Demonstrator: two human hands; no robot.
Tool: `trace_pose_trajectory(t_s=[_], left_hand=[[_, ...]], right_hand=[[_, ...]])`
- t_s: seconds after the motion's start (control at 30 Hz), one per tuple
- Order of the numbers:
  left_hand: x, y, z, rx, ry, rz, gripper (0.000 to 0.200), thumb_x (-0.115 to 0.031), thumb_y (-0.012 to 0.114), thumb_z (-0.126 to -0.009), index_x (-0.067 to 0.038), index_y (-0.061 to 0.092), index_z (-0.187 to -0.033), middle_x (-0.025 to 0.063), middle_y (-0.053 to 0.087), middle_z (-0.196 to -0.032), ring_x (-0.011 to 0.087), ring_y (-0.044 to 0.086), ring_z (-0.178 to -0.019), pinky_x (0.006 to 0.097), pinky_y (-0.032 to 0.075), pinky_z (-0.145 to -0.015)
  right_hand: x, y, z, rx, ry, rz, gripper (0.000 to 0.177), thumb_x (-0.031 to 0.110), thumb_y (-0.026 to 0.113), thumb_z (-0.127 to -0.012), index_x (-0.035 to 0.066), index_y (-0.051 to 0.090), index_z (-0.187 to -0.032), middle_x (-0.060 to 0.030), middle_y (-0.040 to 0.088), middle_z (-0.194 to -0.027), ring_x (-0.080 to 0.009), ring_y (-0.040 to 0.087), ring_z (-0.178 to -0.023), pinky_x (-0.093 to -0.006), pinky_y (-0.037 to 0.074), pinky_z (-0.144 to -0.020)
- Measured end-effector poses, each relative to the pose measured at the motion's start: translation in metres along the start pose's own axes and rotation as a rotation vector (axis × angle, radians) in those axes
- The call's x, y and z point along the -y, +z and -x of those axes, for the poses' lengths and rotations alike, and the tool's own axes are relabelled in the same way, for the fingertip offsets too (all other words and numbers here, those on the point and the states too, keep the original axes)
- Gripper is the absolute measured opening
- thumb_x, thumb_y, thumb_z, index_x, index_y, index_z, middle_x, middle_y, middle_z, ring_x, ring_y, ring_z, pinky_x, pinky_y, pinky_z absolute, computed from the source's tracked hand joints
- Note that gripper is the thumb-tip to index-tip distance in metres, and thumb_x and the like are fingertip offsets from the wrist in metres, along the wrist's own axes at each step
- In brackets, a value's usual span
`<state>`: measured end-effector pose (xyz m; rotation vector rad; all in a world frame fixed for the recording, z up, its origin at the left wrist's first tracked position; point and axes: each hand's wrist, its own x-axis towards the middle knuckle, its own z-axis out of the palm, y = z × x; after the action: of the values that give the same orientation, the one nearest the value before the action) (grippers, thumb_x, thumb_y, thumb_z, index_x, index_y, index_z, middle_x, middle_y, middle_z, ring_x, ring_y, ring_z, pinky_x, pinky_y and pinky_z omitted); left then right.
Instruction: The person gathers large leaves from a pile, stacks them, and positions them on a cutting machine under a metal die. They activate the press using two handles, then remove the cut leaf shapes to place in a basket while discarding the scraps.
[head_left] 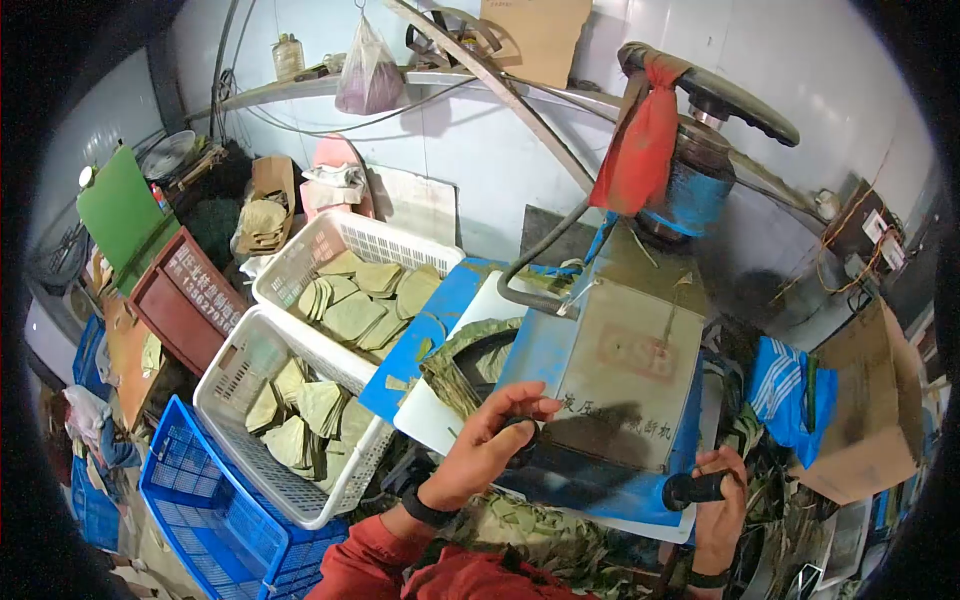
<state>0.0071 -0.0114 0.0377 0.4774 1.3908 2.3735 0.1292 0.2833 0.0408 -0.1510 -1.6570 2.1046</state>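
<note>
A hydraulic cutting press stands before me, its grey-topped swing arm (640,370) marked with Chinese characters. My left hand (478,455) is closed around a black handle (523,443) at the arm's left front, with the thumb resting on it. At the right front, my right hand (722,505) curls around the end of a second black handle (692,490). Left of the arm, a bundle of green leaves (455,375) lies on a white cutting board (425,418). More cut leaf pieces (535,530) are heaped below the arm, partly hidden by my sleeves.
Two white baskets (268,325) at left hold stacks of cut leaf pieces (352,318). A blue crate (215,510) stands in front of them. A cardboard box (870,405) and a blue bag (785,390) are at right. Behind the arm rises a post with a red cloth (640,150).
</note>
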Motion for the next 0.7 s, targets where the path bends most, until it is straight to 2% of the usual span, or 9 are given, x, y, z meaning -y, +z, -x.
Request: trace_pose_trajectory(t_s=[0.2, 0.4, 0.43, 0.47, 0.53, 0.6, 0.63, 0.67, 0.7], left_hand=[[0.006, 0.001, 0.001, -0.043, 0.030, -0.022, 0.042, 0.000, 0.042, -0.085, -0.003, 0.040, -0.127, 0.0099, 0.055, -0.116, 0.0181, 0.050, -0.109, 0.0309, 0.035, -0.096], [0.003, -0.005, -0.002, -0.013, 0.094, -0.039, 0.036, -0.004, 0.043, -0.088, -0.003, 0.043, -0.124, 0.0101, 0.057, -0.111, 0.0181, 0.053, -0.101, 0.0310, 0.038, -0.093], [0.001, -0.008, -0.001, -0.005, 0.102, -0.049, 0.035, -0.005, 0.044, -0.088, -0.002, 0.044, -0.123, 0.0103, 0.058, -0.109, 0.0181, 0.054, -0.100, 0.0310, 0.038, -0.093], [0.000, -0.010, -0.002, 0.006, 0.114, -0.058, 0.035, -0.005, 0.044, -0.088, -0.002, 0.045, -0.123, 0.0106, 0.059, -0.108, 0.0181, 0.055, -0.099, 0.0310, 0.039, -0.092], [-0.006, -0.014, -0.003, 0.006, 0.149, -0.132, 0.032, -0.015, 0.044, -0.090, 0.000, 0.048, -0.119, 0.0119, 0.061, -0.103, 0.0193, 0.056, -0.097, 0.0321, 0.040, -0.090], [-0.009, -0.023, -0.008, 0.042, 0.131, -0.154, 0.038, -0.026, 0.044, -0.091, 0.001, 0.048, -0.118, 0.0130, 0.061, -0.103, 0.0206, 0.056, -0.096, 0.0325, 0.040, -0.090], [-0.013, -0.025, -0.009, 0.058, 0.148, -0.178, 0.042, -0.031, 0.045, -0.091, 0.001, 0.049, -0.118, 0.0137, 0.061, -0.102, 0.0212, 0.056, -0.095, 0.0326, 0.041, -0.089], [-0.018, -0.025, -0.010, 0.073, 0.164, -0.201, 0.046, -0.036, 0.046, -0.090, 0.002, 0.049, -0.117, 0.0144, 0.061, -0.102, 0.0217, 0.056, -0.095, 0.0328, 0.041, -0.089], [-0.019, -0.028, -0.013, 0.079, 0.133, -0.162, 0.052, -0.041, 0.049, -0.089, 0.002, 0.048, -0.117, 0.0154, 0.061, -0.102, 0.0224, 0.057, -0.095, 0.0340, 0.041, -0.089]], right_hand=[[-0.010, -0.008, 0.000, -0.006, -0.025, -0.042, 0.041, 0.025, 0.056, -0.084, 0.002, 0.052, -0.118, -0.0093, 0.056, -0.104, -0.0226, 0.054, -0.101, -0.0345, 0.042, -0.087], [0.004, 0.006, 0.009, 0.002, -0.036, -0.057, 0.038, 0.027, 0.052, -0.089, 0.001, 0.053, -0.117, -0.0099, 0.057, -0.099, -0.0231, 0.054, -0.099, -0.0364, 0.041, -0.089], [0.000, 0.007, 0.009, 0.035, -0.051, -0.126, 0.035, 0.025, 0.048, -0.092, 0.001, 0.053, -0.116, -0.0101, 0.058, -0.098, -0.0232, 0.055, -0.097, -0.0365, 0.040, -0.090], [0.003, 0.013, 0.012, -0.020, -0.051, -0.029, 0.030, 0.026, 0.046, -0.093, 0.002, 0.054, -0.110, -0.0094, 0.058, -0.095, -0.0207, 0.051, -0.091, -0.0357, 0.039, -0.089], [0.002, 0.017, 0.013, -0.014, -0.031, -0.166, 0.034, 0.029, 0.043, -0.094, 0.000, 0.052, -0.110, -0.0099, 0.058, -0.095, -0.0207, 0.052, -0.093, -0.0356, 0.038, -0.091], [0.005, 0.018, 0.014, -0.020, -0.043, 0.094, 0.043, 0.036, 0.036, -0.096, -0.001, 0.051, -0.111, -0.0111, 0.058, -0.097, -0.0215, 0.052, -0.098, -0.0373, 0.037, -0.093], [0.005, 0.019, 0.014, 0.043, -0.024, -0.211, 0.036, 0.028, 0.036, -0.097, -0.002, 0.050, -0.113, -0.0119, 0.059, -0.101, -0.0203, 0.053, -0.099, -0.0358, 0.039, -0.092], [0.013, 0.024, 0.015, 0.028, 0.018, -0.214, 0.029, 0.016, 0.034, -0.098, -0.002, 0.049, -0.114, -0.0123, 0.058, -0.105, -0.0193, 0.054, -0.098, -0.0328, 0.042, -0.089], [0.014, 0.025, 0.016, 0.040, -0.063, 0.019, 0.028, 0.009, 0.031, -0.098, -0.002, 0.049, -0.115, -0.0125, 0.058, -0.108, -0.0186, 0.055, -0.101, -0.0301, 0.044, -0.088]])
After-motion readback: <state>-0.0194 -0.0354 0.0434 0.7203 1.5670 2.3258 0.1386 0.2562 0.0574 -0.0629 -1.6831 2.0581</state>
